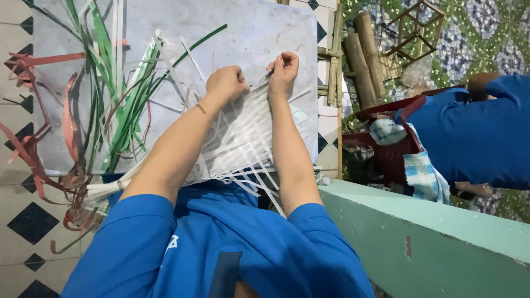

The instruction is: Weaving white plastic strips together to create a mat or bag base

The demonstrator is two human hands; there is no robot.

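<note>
While green strips [118, 105] lie left, both hands' fingers [241, 79] pinch white woven strips [243, 138].

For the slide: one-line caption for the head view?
Left hand and right hand pinch white strips of a half-woven mat on a grey board; green strips lie beside it.

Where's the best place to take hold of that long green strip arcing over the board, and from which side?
Probably at the free tip of the green strip, coming from the far side of the board. That end curves clear over bare surface, while its lower part is tangled in the strip pile left of the left hand.
</note>
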